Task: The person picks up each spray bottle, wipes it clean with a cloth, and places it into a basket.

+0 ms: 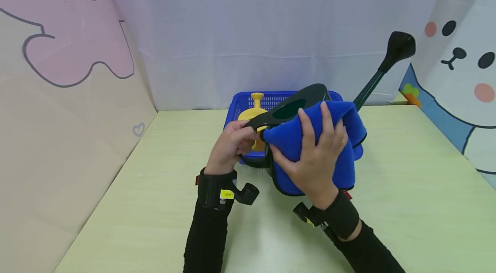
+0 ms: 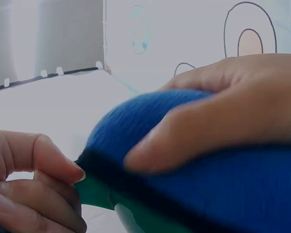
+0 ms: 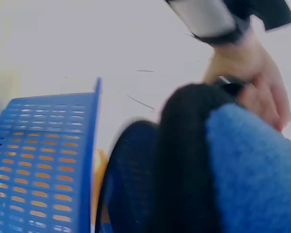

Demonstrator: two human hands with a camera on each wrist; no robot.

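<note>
left hand (image 1: 234,144) pinching green watering can (image 1: 315,93) by handle (image 1: 264,120), right hand (image 1: 315,159) spread on blue cloth (image 1: 344,165) over can, spout (image 1: 370,88) toward 1 o'clock, blue basket (image 1: 235,105) behind at 11 o'clock

Watching remotely, I see a bright, evenly lit head view with soft shadows on the worktop (image 1: 155,204), a dimmer left-wrist view with pale glare at upper left, and a washed-out right-wrist view where the near blue cloth (image 3: 257,170) blurs.

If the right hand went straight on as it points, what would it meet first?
The blue cloth under the right hand; beyond it, probably the dark watering can, though depth is unclear.
</note>
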